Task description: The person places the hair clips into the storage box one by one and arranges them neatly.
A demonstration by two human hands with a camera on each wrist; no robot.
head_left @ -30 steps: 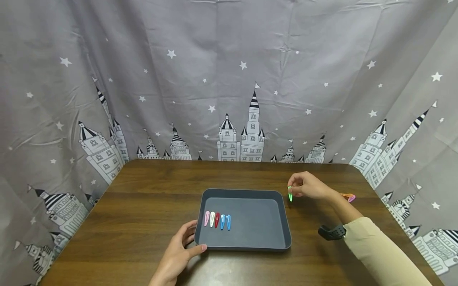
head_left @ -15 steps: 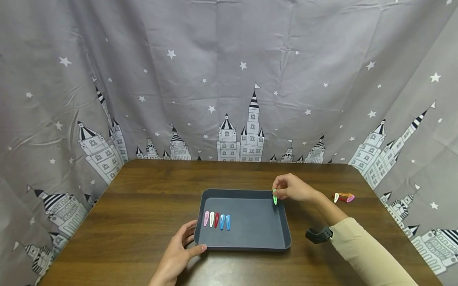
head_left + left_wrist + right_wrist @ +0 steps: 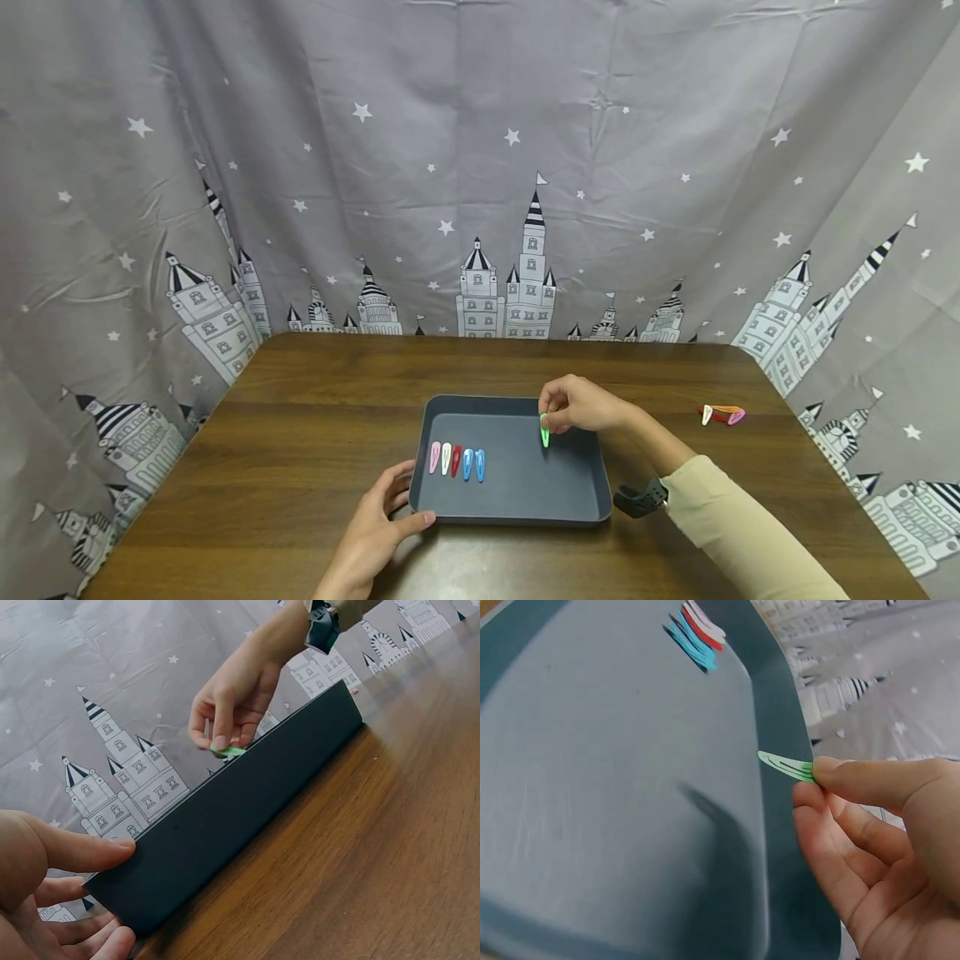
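Note:
A green snap hair clip (image 3: 545, 431) hangs from my right hand (image 3: 581, 403), pinched between thumb and fingertips above the right half of the grey tray (image 3: 525, 500). In the right wrist view the clip (image 3: 787, 766) points out over the tray floor, and a shadow falls below. My left hand (image 3: 378, 521) holds the tray's near left corner; in the left wrist view its thumb (image 3: 105, 853) lies on the rim and the fingers lie round the corner. Inside the tray at left lie a pink clip (image 3: 434, 457), a white clip (image 3: 446, 459), a red clip (image 3: 456, 461) and two blue clips (image 3: 474, 466) in a row.
On the brown wooden table (image 3: 315, 417), a small group of white, orange, red and pink clips (image 3: 723, 414) lies at the far right. A grey curtain (image 3: 480, 167) printed with castles and stars hangs behind the table. A dark band (image 3: 640, 499) circles the right wrist.
My right hand has moved left with the green clip, from beside the tray to over it. The clips at far right have come into full view. My left hand stays at the tray corner.

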